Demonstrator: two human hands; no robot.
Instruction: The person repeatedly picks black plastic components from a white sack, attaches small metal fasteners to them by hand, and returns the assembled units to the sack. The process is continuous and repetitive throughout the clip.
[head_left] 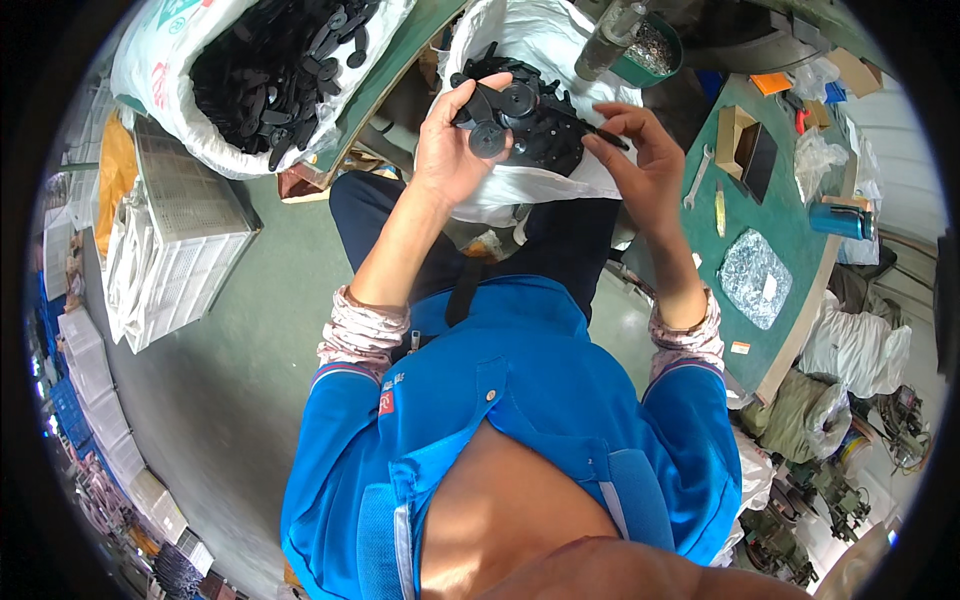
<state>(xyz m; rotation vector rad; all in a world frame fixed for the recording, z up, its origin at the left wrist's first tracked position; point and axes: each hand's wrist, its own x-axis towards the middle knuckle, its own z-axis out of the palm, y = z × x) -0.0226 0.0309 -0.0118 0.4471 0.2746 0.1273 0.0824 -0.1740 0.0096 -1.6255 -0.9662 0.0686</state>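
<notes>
Several black plastic parts with round disc ends [487, 139] lie in my left hand [452, 150], its fingers closed round them. My right hand [645, 160], a little to the right, pinches one slim black part [607, 136] between thumb and fingers. Both hands are over a white sack [505, 205] that stands open between my knees. Inside it is a heap of similar black parts [555, 150], partly hidden behind my left hand and the parts it holds.
A bigger white sack [160, 75] full of black parts stands at the far left, above a white plastic crate [190, 250]. On the right, a green table [705, 245] bears a wrench [697, 177], a yellow cutter [720, 208], a wrapped bundle [755, 278] and a blue bottle [842, 220]. A green tub [655, 75] stands beyond my right hand.
</notes>
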